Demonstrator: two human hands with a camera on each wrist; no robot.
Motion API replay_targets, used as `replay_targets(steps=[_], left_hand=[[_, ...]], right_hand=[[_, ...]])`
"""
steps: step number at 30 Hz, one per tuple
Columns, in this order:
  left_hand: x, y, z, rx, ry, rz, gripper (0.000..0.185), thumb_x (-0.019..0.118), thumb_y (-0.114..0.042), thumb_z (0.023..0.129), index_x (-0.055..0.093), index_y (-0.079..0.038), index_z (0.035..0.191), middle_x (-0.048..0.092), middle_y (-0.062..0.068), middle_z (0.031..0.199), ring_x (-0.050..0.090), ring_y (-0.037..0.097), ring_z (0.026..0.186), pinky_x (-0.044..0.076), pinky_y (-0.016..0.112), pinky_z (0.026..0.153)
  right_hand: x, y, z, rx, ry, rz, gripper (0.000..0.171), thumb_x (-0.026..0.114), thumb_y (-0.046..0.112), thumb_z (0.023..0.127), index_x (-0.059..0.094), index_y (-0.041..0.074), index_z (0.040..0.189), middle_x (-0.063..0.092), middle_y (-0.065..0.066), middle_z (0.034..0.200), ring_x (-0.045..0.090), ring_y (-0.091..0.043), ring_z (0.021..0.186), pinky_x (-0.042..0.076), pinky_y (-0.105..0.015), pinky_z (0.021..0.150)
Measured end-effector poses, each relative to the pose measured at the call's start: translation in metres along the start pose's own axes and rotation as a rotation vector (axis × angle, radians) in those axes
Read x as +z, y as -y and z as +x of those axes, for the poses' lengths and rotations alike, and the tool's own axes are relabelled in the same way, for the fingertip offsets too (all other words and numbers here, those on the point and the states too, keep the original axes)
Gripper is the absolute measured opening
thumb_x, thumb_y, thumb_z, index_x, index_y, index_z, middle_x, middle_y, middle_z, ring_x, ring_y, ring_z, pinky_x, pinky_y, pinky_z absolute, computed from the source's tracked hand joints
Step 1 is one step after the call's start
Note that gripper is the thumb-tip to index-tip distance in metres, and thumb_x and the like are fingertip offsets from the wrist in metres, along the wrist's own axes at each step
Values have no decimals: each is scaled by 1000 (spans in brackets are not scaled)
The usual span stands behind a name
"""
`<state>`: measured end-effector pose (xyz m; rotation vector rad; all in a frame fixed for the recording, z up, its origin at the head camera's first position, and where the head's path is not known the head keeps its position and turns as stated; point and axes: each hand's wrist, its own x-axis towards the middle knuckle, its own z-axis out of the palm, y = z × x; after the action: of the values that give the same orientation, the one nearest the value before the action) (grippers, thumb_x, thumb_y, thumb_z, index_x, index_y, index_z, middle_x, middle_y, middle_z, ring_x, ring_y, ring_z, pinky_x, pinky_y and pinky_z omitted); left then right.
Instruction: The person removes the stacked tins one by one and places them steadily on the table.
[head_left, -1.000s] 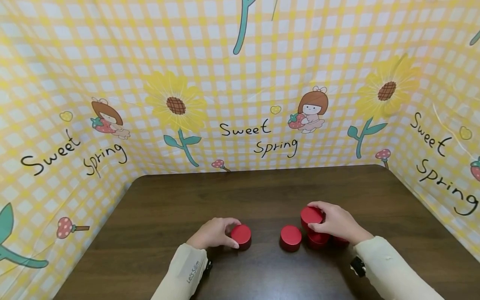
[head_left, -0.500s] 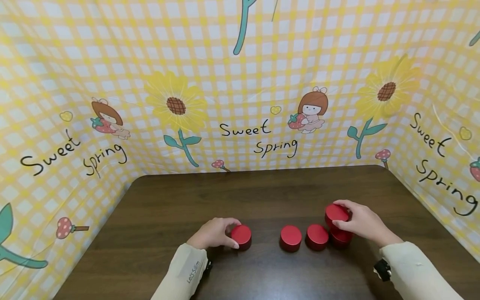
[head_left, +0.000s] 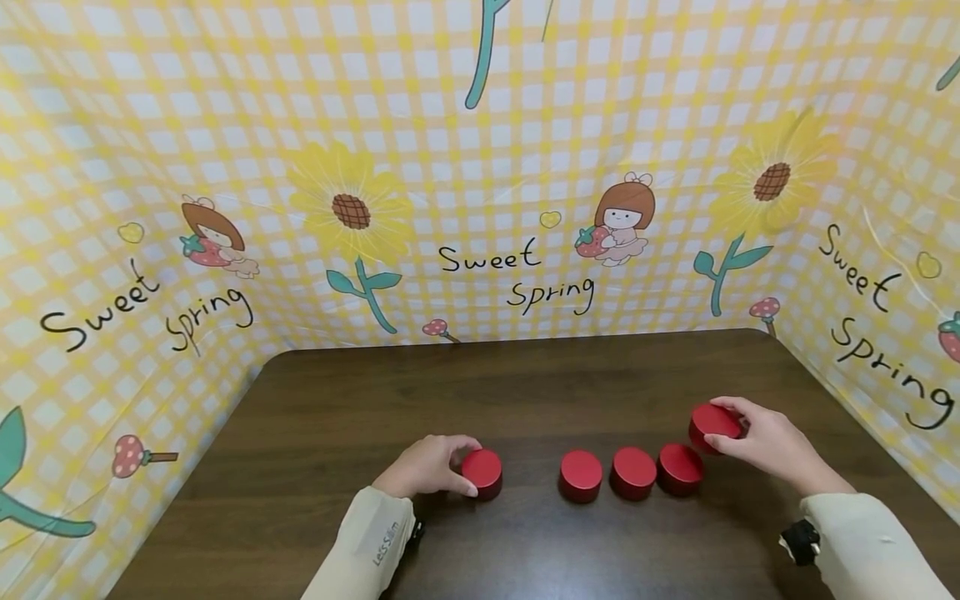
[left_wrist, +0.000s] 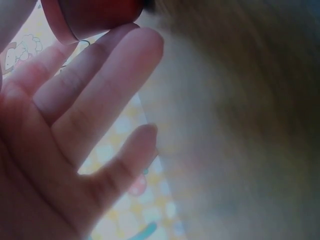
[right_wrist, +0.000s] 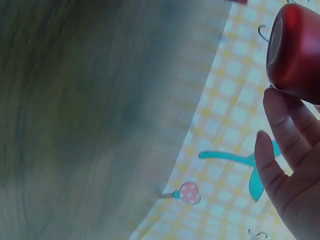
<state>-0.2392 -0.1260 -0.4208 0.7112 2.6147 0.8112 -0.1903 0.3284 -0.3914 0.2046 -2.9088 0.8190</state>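
In the head view my left hand (head_left: pixel 433 467) pinches a red round tin (head_left: pixel 482 475) between thumb and fingers; the tin stands on the dark wooden table. The left wrist view shows that tin (left_wrist: pixel 102 17) at the top, past the fingers. My right hand (head_left: pixel 768 442) holds another red round tin (head_left: pixel 715 427) raised off the table, at the right end of the row. Its rounded bottom edge and base face the right wrist camera on this tin (right_wrist: pixel 297 55). Between the hands stand three more red tins, the left (head_left: pixel 581 477), middle (head_left: pixel 633 473) and right (head_left: pixel 680 469).
The dark table (head_left: pixel 420 392) has a rounded far edge. A yellow checked cloth (head_left: pixel 480 183) with sunflowers and lettering hangs round its back and sides. Bare tabletop lies between the left-hand tin and the row. Black bands (head_left: pixel 801 542) sit at both wrists.
My right hand has carried its tin rightward, from over the middle tin, past the rightmost standing tin, to beyond the row. The left hand and its tin have stayed put.
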Motion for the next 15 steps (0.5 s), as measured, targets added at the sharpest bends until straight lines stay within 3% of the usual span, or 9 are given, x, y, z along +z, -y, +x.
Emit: replay_targets(steps=[7,15], left_hand=[[-1,0,-1,6,-5,9,54,83,-22,73,62,-8,121,67,-1,93,62,16,84,48,38,76],[1,0,-2,26,-9,16,55,84,-20,73,61,-7,121,68,2,96,63,18,87,49,39,79]], right_hand=[[-5,-12,-3,16,-10,1,54,73,26,84,54,-8,122,64,-20,98,59,-28,84,48,-37,66],[-4,-21,-5,29,39,7,56,73,24,82,53,-10,121,63,-22,100,57,-28,84,47,-37,65]])
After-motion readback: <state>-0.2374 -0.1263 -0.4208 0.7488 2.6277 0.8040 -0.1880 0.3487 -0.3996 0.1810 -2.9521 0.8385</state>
